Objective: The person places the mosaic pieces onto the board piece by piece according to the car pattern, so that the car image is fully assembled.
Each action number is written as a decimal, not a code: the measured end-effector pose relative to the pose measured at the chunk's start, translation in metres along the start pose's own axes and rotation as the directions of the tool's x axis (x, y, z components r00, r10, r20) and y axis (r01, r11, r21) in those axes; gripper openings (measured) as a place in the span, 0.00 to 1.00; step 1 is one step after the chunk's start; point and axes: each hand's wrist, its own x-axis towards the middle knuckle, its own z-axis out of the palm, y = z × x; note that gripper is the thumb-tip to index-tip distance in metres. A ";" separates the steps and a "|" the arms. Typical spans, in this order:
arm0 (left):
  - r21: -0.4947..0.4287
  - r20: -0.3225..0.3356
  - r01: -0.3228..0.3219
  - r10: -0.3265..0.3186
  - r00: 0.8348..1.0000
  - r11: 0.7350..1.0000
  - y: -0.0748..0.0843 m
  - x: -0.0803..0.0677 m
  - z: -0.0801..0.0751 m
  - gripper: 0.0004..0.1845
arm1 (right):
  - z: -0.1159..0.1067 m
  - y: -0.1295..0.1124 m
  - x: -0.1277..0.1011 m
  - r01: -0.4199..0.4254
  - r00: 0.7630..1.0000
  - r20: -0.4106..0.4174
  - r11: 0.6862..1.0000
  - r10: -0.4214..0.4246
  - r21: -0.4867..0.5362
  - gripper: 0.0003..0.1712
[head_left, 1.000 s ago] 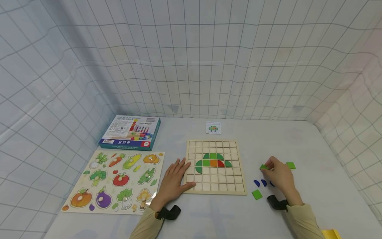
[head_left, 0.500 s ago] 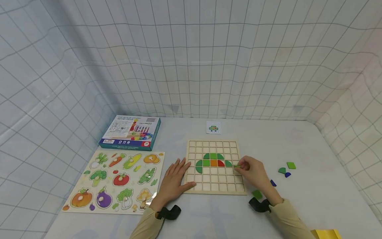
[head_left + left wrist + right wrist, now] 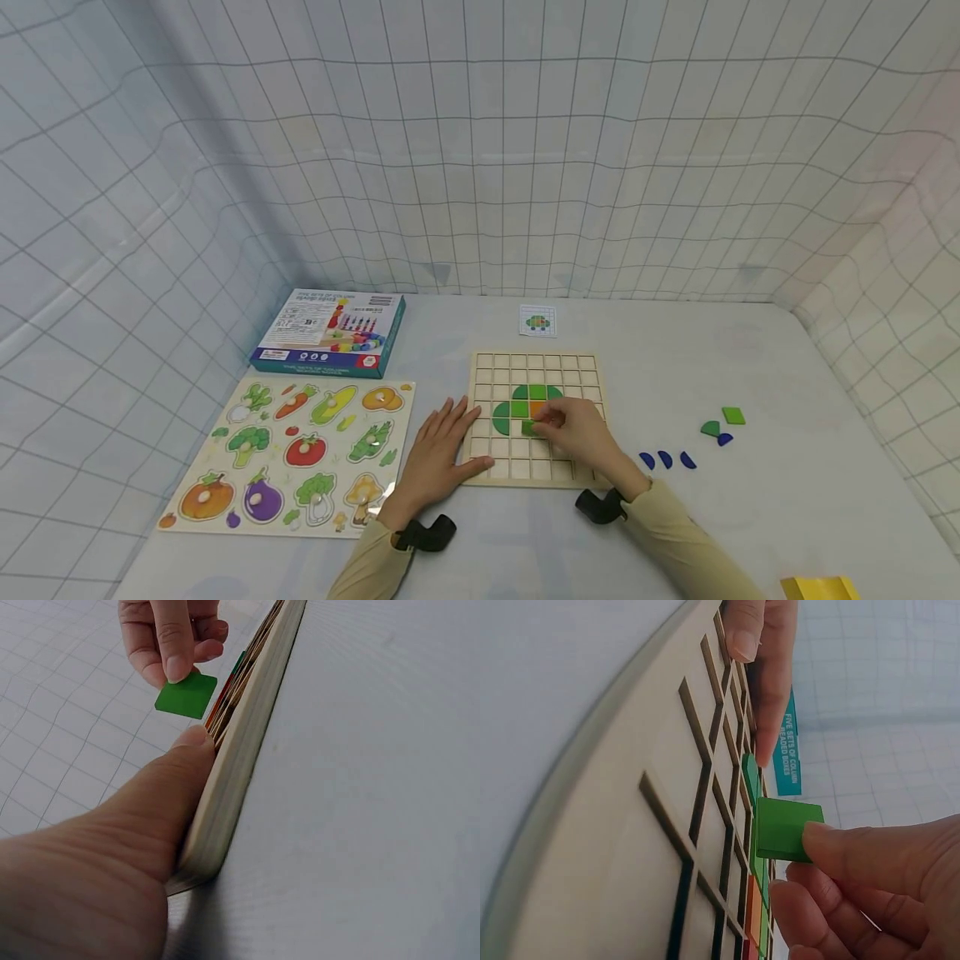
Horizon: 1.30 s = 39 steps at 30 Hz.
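Green square wooden tile point(image 3: 784, 829) is pinched in the right hand point(image 3: 573, 429) fingers, hovering just above the wooden grid board point(image 3: 592, 367), in the row just near of the green-and-orange tile figure point(image 3: 525, 400), angled to drop into a cell. Left hand point(image 3: 438, 454) lies flat with fingers straight on the board's left edge, likely bracing it. Spare blue and green pieces point(image 3: 663, 459) lie to the right on the tabletop point(image 3: 750, 500).

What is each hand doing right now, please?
Left hand: open, fingers resting flat on the wooden grid board's left edge.
Right hand: pinching a green square tile over the board.
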 end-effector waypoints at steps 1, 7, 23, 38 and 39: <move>-0.001 0.002 0.002 -0.002 1.000 1.000 0.000 0.000 0.000 0.42 | 0.002 -0.001 0.002 0.004 1.000 0.001 1.000 -0.004 -0.009 0.04; 0.002 0.017 0.009 -0.009 1.000 1.000 0.000 0.001 -0.001 0.42 | 0.011 -0.004 0.009 0.015 1.000 0.024 0.999 -0.014 -0.040 0.04; 0.004 0.016 0.009 -0.009 1.000 1.000 0.001 0.000 -0.002 0.42 | 0.015 -0.004 0.012 0.011 1.000 0.024 0.992 -0.008 -0.122 0.02; -0.002 -0.017 -0.019 0.019 1.000 1.000 -0.002 0.001 0.001 0.42 | 0.017 -0.005 0.013 0.018 1.000 0.005 0.982 -0.017 -0.190 0.04; -0.004 -0.016 -0.017 0.017 1.000 1.000 -0.001 0.001 0.001 0.42 | 0.017 -0.006 0.012 0.019 1.000 0.005 0.982 -0.018 -0.186 0.04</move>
